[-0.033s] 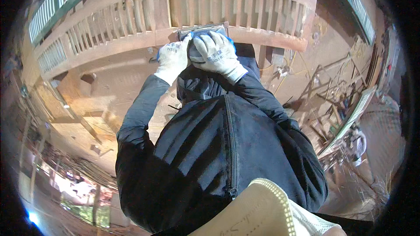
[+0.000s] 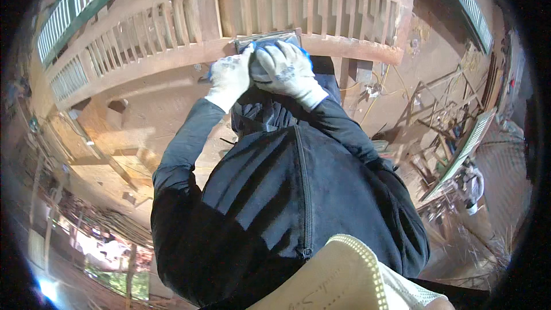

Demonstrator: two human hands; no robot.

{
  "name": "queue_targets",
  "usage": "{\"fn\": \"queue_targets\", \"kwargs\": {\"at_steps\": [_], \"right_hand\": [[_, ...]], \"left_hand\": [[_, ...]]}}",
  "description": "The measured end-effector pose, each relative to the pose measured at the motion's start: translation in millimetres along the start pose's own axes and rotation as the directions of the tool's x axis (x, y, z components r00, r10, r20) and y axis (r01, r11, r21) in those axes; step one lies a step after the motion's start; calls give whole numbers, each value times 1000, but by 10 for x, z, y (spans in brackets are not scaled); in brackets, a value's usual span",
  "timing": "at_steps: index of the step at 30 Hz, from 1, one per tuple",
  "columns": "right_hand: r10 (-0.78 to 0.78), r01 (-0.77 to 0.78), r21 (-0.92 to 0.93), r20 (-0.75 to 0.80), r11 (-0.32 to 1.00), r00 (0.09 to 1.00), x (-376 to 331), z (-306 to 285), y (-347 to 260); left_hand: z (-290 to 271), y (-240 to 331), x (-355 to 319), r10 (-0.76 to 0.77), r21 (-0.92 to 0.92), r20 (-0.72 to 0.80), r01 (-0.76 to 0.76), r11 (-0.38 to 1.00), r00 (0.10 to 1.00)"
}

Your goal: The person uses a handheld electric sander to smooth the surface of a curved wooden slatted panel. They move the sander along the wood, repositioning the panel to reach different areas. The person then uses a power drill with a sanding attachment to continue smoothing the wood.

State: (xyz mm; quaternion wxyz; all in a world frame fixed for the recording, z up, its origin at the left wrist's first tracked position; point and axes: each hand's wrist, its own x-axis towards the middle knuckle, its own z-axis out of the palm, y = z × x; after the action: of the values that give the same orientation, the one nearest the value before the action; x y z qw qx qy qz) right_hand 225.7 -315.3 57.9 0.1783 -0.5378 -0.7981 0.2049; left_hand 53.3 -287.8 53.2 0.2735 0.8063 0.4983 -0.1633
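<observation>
wooden railing (image 2: pixel 321 46) below; left hand (image 2: pixel 229 77) and right hand (image 2: pixel 287 69) both grasp a sander (image 2: pixel 267 40).

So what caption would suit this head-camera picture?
Two gloved hands, left and right, press a grey sanding block against a slatted wooden rail.

No package, label, sign or screen can be made out anywhere in the head view. Upper centre, both gloved hands cover the object pressed on the wooden rail, so any marking on it is hidden. The pale item at the lower edge carries a faint handwritten mark, too blurred to class as a label.
</observation>
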Motion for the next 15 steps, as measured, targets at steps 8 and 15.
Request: {"fn": "queue_targets", "kwargs": {"at_steps": [8, 15], "right_hand": [[185, -189, -24, -97, 982, 978, -983, -760, 1146], [242, -233, -260, -1, 937, 970, -1317, -1234, 1864]], "left_hand": [[262, 1484, 899, 352, -162, -107, -366, 916, 930], [579, 2497, 1459, 382, -45, -197, -397, 917, 903]]}}
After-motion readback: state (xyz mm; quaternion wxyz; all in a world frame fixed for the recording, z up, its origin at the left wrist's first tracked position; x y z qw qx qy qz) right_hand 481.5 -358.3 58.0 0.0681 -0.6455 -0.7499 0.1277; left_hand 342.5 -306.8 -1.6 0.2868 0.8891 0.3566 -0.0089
